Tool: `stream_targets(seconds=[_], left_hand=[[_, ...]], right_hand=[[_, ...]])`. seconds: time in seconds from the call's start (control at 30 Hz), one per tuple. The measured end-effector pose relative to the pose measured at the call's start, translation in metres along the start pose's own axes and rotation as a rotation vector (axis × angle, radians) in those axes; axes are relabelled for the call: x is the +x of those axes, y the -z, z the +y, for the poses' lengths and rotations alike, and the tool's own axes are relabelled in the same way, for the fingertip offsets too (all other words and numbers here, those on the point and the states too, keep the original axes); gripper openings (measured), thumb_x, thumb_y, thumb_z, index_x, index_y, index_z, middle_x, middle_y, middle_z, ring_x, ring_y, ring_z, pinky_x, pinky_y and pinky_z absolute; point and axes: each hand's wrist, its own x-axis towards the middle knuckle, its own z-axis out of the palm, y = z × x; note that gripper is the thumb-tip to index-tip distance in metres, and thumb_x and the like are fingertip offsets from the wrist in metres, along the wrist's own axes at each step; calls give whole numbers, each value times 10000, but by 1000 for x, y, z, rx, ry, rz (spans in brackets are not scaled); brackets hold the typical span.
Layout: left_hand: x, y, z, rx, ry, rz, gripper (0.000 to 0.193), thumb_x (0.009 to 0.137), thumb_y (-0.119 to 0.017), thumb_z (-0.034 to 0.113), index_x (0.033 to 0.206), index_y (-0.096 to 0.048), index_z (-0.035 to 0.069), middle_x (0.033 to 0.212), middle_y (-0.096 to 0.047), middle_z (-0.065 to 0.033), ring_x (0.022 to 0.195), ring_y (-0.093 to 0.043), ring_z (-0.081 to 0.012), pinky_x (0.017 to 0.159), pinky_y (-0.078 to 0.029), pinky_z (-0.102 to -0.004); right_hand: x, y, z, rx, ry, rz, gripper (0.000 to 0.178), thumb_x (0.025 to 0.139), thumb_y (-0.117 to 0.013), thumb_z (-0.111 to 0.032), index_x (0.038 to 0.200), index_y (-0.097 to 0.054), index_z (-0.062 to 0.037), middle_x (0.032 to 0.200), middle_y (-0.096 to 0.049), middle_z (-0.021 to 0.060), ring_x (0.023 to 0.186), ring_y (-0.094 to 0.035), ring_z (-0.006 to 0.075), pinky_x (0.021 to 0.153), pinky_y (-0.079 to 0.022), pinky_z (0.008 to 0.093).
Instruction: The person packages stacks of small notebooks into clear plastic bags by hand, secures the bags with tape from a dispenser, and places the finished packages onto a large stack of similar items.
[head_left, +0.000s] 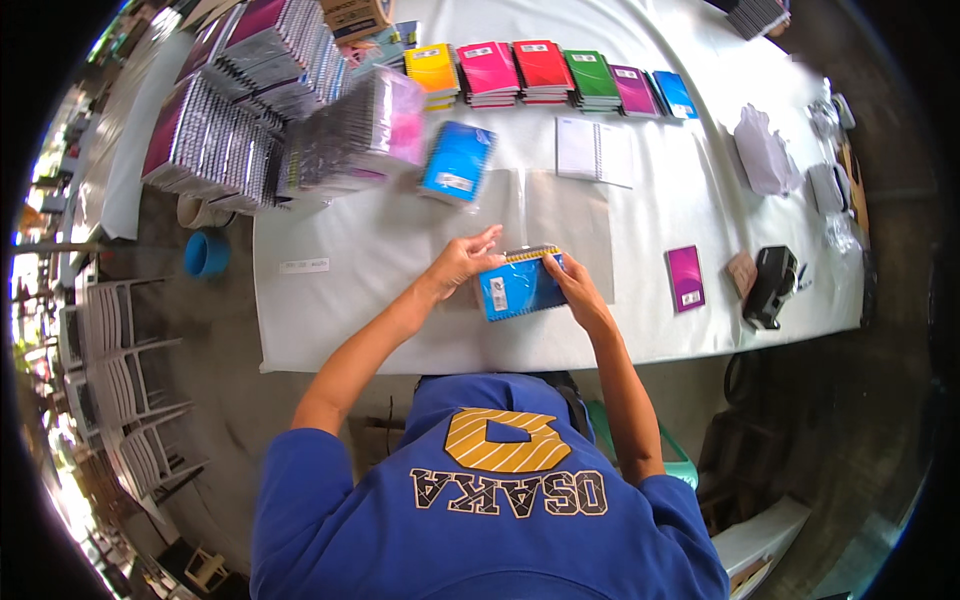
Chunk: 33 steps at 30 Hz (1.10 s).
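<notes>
My right hand (pixel 577 283) grips a small stack of spiral notebooks (pixel 524 288) by its right end, thumb on top. The uppermost notebook is blue with a white label, and a yellow edge shows behind it. At the stack's upper left corner is my left hand (pixel 462 263), its fingers stretched and thumb apart; I cannot tell whether the thumb touches the stack. Under and beyond the hands lies a clear plastic sheet (pixel 580 218). A blue notebook bundle (pixel 459 160) sits just past my left hand, and an open notebook (pixel 590 150) with pale pages lies beyond the sheet.
Yellow, pink, red (pixel 543 68), green, purple and blue notebook stacks line the table's far side. Tall wrapped notebook piles (pixel 225 130) crowd the far left. At right are a purple notebook (pixel 685 279), a brown block (pixel 741 272), a black device (pixel 770 287) and crumpled plastic (pixel 766 150).
</notes>
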Motion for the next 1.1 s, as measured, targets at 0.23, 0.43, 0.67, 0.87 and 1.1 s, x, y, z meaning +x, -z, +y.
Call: stream_targets(seconds=[0.23, 0.43, 0.67, 0.87, 1.1], left_hand=[[-61, 28, 70, 563, -99, 31, 607, 861, -695, 219, 1373, -447, 8, 1485, -361, -137, 1379, -326, -237, 1091, -319, -342], [-78, 108, 110, 395, -555, 732, 554, 916, -613, 158, 1407, -399, 16, 1496, -336, -162, 1408, -269, -235, 1120, -255, -338], [-42, 175, 83, 686, -495, 919, 677, 897, -633, 284, 1448, -324, 41, 1486, -297, -257, 1424, -225, -306, 1124, -226, -335], [-40, 152, 77, 943, -404, 681, 1192, 629, -851, 226, 1509, -57, 106, 1551, -93, -221, 1419, -142, -420, 1130, -247, -459], [-31, 168, 56, 1221, -539, 888, 1020, 655, -802, 162, 1484, -210, 96, 1476, -319, -215, 1305, -415, -375, 990, -467, -373]], right_hand=[[20, 22, -29, -1084, 402, 414, 299, 861, -680, -264, 922, -653, 28, 902, -629, 215, 891, -624, 338, 774, -492, 407], [127, -27, -110, -664, 790, 614, 332, 882, -653, -180, 1051, -561, 91, 1006, -605, 246, 900, -582, 433, 813, -476, 473], [204, -73, -133, -860, 923, 664, 364, 858, -680, -210, 1031, -543, 80, 1020, -568, 286, 969, -542, 433, 818, -449, 466], [175, -105, -84, -661, 461, 278, 460, 820, -732, -255, 1130, -549, 32, 1076, -556, 232, 949, -567, 373, 807, -473, 425], [129, -196, -95, -1020, 812, 164, 916, 571, -866, -192, 1378, -436, -132, 1467, -297, 179, 1321, -333, 379, 1078, -306, 491]])
